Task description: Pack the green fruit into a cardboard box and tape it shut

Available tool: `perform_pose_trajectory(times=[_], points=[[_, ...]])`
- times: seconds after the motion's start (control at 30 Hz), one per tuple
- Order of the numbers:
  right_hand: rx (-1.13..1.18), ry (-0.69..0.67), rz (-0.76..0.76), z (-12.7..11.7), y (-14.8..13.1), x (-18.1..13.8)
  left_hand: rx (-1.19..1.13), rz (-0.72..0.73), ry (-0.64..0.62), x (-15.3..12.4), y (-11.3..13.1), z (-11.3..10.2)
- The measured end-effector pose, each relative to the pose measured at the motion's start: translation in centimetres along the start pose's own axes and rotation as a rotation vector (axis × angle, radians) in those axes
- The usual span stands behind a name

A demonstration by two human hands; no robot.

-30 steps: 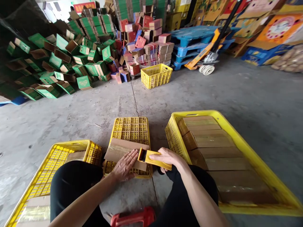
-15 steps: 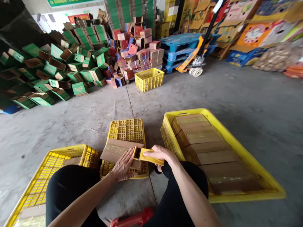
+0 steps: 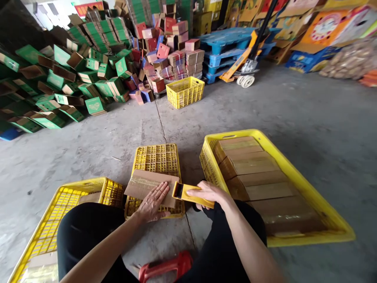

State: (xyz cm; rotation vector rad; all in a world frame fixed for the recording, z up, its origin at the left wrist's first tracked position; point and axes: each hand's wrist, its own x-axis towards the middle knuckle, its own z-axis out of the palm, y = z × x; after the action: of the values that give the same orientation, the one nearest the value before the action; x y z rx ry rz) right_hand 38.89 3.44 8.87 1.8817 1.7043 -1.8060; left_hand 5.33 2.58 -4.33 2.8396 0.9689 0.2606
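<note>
A flat piece of brown cardboard (image 3: 141, 185), with a shiny yellowish strip on it, lies at a slant on an upturned yellow plastic crate (image 3: 159, 155) between my knees. My left hand (image 3: 154, 202) rests palm down on the cardboard, fingers stretched out. My right hand (image 3: 207, 193) is wrapped round a yellow handheld tool (image 3: 193, 195) with a dark slot near its front end; its exact kind is unclear. The tool's front is at the right edge of the cardboard; whether it touches is unclear. Part of my right fingers is hidden under the tool.
To the right, a large yellow crate (image 3: 275, 151) holds several brown cartons (image 3: 265, 177). Another yellow crate (image 3: 50, 220) stands left, beside my knee. A red plastic stool (image 3: 166, 267) is below me. Ahead are a yellow basket (image 3: 185, 93), green boxes (image 3: 96, 105) and a pallet jack (image 3: 241, 63).
My right hand has drawn the yellow tool a little to the right, away from my left fingers, baring the cardboard's right end. My left hand stays flat. The view has tilted slightly down.
</note>
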Motion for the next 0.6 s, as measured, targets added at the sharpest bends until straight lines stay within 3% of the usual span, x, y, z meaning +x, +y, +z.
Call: perform_pose_trajectory(times=[0.3, 0.6], points=[[-0.077, 0.077, 0.047, 0.5, -0.4, -0.1, 0.033, -0.034, 0.049, 1.2, 2.5, 0.5], [-0.018, -0.016, 0.012, -0.1, 0.1, -0.8, 0.05, 0.04, 0.037, 2.2, 2.6, 0.7]])
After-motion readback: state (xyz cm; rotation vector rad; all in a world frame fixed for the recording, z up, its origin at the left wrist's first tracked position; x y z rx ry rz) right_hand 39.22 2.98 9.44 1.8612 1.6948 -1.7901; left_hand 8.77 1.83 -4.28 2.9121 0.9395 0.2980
